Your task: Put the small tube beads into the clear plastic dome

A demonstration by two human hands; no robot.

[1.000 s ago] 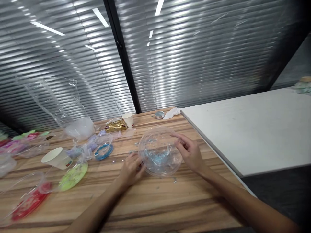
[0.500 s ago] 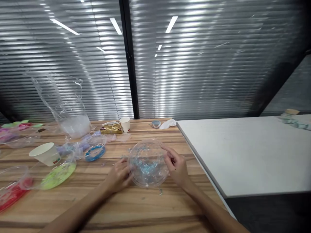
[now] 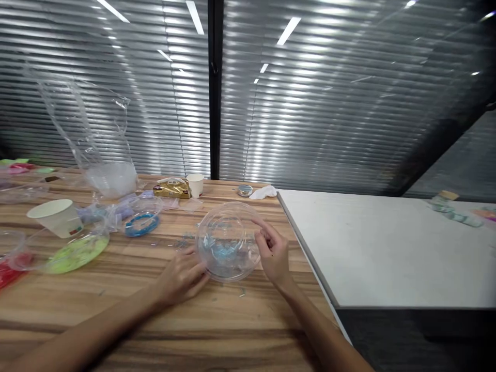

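Observation:
A round, clear plastic bowl [image 3: 234, 266] is tilted toward me above the wooden table. Light blue, tube-like pieces [image 3: 227, 251] lie gathered inside it, smeared by motion. My left hand [image 3: 183, 275] grips the bowl's lower left edge, its fingertips partly hidden. At the right rim, my right hand [image 3: 273, 253] holds the bowl with the index finger along the edge and the thumb bent. A few similar small pieces [image 3: 185, 240] are scattered on the table behind my left hand, and another small piece [image 3: 242, 292] lies in front of the bowl.
On the left stand a paper cup [image 3: 58, 219], a clear container with green contents [image 3: 79, 254] and one with a blue ring [image 3: 141, 225]. Farther back are a gold packet [image 3: 171, 188], a second paper cup [image 3: 196, 186] and a round tin [image 3: 245, 190]. A white table [image 3: 380, 248] adjoins on the right.
The view has turned and shifted, so the table things sit higher and farther left. Inside the bowl, the blue pieces have shifted. Both hands stay on it.

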